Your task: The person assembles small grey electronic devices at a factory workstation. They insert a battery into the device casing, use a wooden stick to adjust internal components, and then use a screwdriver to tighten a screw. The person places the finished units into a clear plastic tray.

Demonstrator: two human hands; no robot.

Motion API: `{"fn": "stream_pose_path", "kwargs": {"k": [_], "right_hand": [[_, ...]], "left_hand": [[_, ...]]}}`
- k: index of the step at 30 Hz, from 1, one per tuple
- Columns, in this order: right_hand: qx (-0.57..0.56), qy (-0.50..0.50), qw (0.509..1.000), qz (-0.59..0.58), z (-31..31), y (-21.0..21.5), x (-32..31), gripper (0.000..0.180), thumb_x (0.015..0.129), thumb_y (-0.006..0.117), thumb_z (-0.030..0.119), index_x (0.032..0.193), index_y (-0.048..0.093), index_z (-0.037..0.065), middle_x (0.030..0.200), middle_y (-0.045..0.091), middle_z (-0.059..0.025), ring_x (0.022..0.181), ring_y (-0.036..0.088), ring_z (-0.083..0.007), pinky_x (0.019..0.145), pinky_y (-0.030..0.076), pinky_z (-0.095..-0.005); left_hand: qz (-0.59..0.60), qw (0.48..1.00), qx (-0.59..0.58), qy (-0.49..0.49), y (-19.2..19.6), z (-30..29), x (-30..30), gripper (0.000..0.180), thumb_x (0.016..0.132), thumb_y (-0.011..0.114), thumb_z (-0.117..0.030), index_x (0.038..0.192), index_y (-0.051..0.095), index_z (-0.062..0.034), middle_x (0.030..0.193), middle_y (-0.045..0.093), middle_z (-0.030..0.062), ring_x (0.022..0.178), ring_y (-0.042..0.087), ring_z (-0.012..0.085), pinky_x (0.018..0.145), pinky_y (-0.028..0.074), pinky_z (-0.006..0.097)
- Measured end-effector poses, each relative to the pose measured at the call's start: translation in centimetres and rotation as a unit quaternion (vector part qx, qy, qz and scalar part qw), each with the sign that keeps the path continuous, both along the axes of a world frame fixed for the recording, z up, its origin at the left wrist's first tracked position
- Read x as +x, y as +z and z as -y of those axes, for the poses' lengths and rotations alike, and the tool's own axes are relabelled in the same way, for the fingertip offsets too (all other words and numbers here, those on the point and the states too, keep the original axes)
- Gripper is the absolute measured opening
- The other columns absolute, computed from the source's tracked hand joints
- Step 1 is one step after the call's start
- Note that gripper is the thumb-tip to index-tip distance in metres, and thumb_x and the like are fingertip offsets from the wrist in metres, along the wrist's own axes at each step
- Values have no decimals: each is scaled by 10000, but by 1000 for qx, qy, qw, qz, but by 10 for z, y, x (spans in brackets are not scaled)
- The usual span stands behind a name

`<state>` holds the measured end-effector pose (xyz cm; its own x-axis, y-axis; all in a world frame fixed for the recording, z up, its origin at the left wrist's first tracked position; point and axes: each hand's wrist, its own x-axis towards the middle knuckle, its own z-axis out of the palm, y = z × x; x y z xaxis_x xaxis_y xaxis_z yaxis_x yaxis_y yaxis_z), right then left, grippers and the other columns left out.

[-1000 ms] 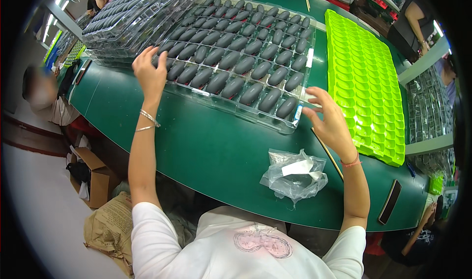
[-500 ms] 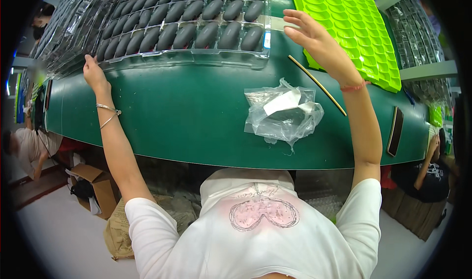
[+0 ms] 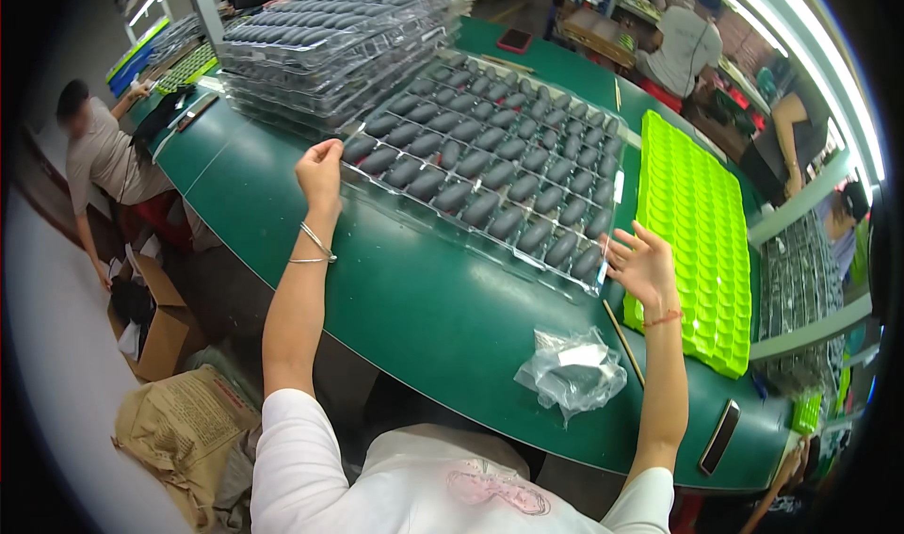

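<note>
A clear plastic tray [image 3: 428, 216] lies flat on the green table, filled with rows of dark grey oval pieces [image 3: 506, 221] that look like computer mouse shells. My left hand [image 3: 321, 172] pinches the tray's near left corner between thumb and fingers. At the near right corner my right hand [image 3: 644, 265] is open, palm up and fingers stretched, with the fingertips close against the tray's edge; whether they touch it I cannot tell. A bright green moulded tray [image 3: 695, 251] with rows of hollows sits just right of this hand.
Stacked filled clear trays [image 3: 311, 77] stand at the back left. Near me lie a crumpled clear plastic bag [image 3: 573, 369], a thin wooden stick [image 3: 623, 341] and a phone [image 3: 719, 437]. Another phone [image 3: 514, 40] is at the far edge. People sit at neighbouring tables; a cardboard box [image 3: 160, 317] stands at left.
The view has swung up and leftward, bringing the whole tray into sight. My right hand has come down from above the green tray to the clear tray's near right corner. The left keeps its corner.
</note>
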<state>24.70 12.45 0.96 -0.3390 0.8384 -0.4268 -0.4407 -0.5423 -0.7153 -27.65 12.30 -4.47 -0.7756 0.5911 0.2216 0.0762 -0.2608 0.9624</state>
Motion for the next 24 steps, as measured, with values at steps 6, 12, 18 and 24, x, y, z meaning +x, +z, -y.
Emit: {"fn": "stream_pose_path", "kwargs": {"k": [6, 12, 18, 24], "right_hand": [[-13, -32, 998, -46, -3, 7, -9, 711, 882, 619, 319, 1372, 282, -69, 1287, 451, -313, 1149, 509, -365, 965, 423, -452], [8, -26, 999, -24, -9, -1, -12, 696, 874, 626, 318, 1359, 300, -59, 1213, 513, -274, 1078, 543, -338, 915, 451, -417], [-4, -38, 999, -23, -8, 0, -24, 487, 883, 614, 306, 1192, 443, -29, 1112, 569, -220, 981, 582, -293, 838, 481, -384], [11, -46, 998, 33, -7, -1, -37, 328, 892, 597, 291, 1085, 542, 32, 976, 632, -109, 797, 620, -199, 677, 509, -313]], "left_hand": [[51, 998, -18, -20, 9, 8, 10, 178, 888, 647, -93, 1037, 649, 4, 942, 645, 51, 811, 614, 121, 662, 550, 278], [140, 990, -4, -11, -4, 0, 0, 338, 874, 658, -103, 1152, 532, 42, 958, 604, 75, 855, 590, 142, 695, 566, 325], [163, 982, -23, -89, 6, 5, -4, 258, 876, 633, -92, 1100, 568, 17, 907, 610, 47, 821, 588, 129, 741, 563, 346], [105, 994, 13, -2, 10, 6, 9, 167, 882, 649, -103, 1010, 620, 0, 873, 622, 28, 753, 577, 96, 644, 533, 278]]}}
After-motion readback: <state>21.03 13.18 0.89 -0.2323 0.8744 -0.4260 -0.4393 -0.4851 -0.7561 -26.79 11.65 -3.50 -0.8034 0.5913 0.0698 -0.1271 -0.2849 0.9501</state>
